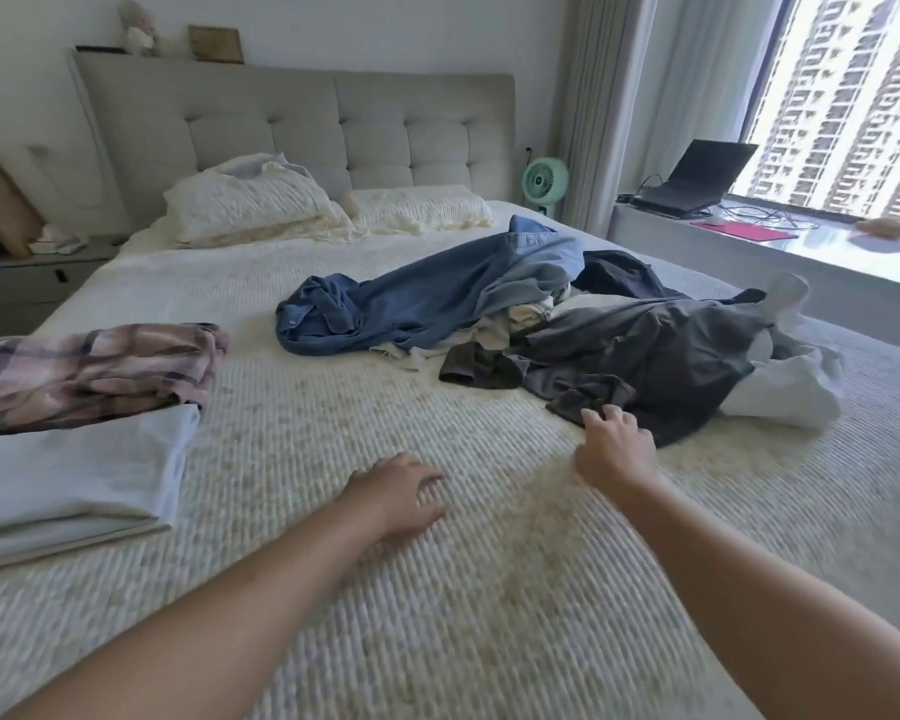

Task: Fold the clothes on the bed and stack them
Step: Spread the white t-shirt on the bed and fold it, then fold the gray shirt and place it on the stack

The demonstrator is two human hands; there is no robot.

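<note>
Two bare forearms are seen reaching forward over a cream, ribbed bedspread (489,589). The left hand (396,496) is laid lower on the cover, fingers spread and loose, holding nothing. The right hand (614,449) is stretched further ahead, fingers relaxed and slightly bent, their tips touching or just meeting the near edge of a dark grey garment (661,356); no fabric is seen gripped. That garment is spread directly ahead of the right hand, its long axis running away and to the right, so the right hand is plainly the nearer one. Just beyond and to the left of it, a blue shirt (437,298) is draped across the heap of unfolded clothes, with pale pieces tucked beneath and a white garment (791,392) at the right. At the left edge of the bed, well apart from the heap, a folded pale blue item (74,475) lies just in front of a folded pink plaid piece (105,366). Further back, two pillows (250,200) rest against a padded headboard. No brand, label or readable writing can be made out.
</note>
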